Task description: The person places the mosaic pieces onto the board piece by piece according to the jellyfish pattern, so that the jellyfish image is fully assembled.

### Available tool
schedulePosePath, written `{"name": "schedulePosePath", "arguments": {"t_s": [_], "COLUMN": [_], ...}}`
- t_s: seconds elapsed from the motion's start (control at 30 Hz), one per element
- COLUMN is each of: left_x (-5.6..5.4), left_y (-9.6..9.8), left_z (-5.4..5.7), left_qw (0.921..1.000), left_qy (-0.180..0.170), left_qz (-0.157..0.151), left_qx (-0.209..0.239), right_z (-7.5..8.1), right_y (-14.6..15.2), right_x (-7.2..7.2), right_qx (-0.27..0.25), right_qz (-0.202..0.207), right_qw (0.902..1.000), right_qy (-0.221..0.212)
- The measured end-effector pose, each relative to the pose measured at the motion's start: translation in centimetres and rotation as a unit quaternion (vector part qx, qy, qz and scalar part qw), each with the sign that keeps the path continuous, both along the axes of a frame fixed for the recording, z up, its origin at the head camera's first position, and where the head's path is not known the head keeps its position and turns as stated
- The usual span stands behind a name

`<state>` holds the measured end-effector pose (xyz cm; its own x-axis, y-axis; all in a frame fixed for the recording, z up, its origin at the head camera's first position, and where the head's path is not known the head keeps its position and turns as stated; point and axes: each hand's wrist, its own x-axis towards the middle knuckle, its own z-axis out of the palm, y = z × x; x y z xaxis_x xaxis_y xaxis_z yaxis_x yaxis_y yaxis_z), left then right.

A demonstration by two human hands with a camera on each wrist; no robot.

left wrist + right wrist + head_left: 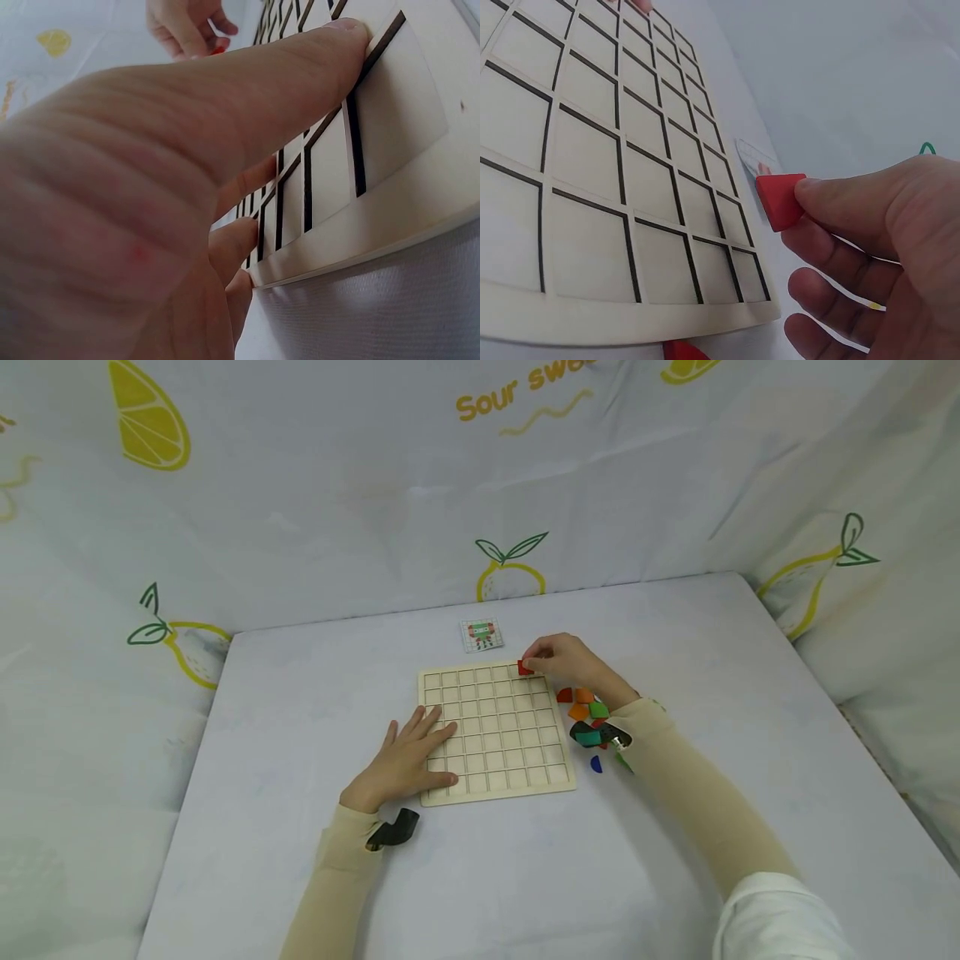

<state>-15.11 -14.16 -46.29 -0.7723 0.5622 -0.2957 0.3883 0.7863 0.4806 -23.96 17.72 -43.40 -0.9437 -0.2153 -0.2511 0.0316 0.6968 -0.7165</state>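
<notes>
My right hand (564, 658) pinches a small red piece (780, 201) between thumb and fingers, above the far right corner of a wooden grid board (498, 794). In the right wrist view the piece shows a flat face and straight edges, held apart from the board. My left hand (405, 762) lies spread on the board's left side, its thumb (330, 56) resting over the grid cells near the edge. The cells in sight hold no pieces. Part of the board's left edge is hidden under the left hand.
Several coloured pieces, such as an orange one (578, 712), a green one (598, 710) and a blue one (596, 764), lie right of the board, partly hidden by the right wrist. A small printed card (482, 635) lies beyond the board. White cloth covers the table (300, 710).
</notes>
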Motion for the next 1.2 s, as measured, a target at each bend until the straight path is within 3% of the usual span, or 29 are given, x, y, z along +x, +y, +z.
{"name": "schedulePosePath", "arguments": {"t_s": [0.73, 1.2], "left_x": [0.0, 0.0], "left_y": [0.1, 0.0], "left_z": [0.0, 0.0], "left_qw": [0.9998, 0.9997], "left_qy": [-0.01, -0.011], "left_qz": [0.013, 0.012], "left_qx": [0.013, 0.017], "right_z": [-1.2, -1.2], "right_y": [-0.9, -1.4], "right_x": [0.2, 0.6], "right_qx": [0.039, 0.072], "right_qz": [0.03, 0.051], "right_qw": [0.9986, 0.996], "right_qy": [-0.019, 0.015]}}
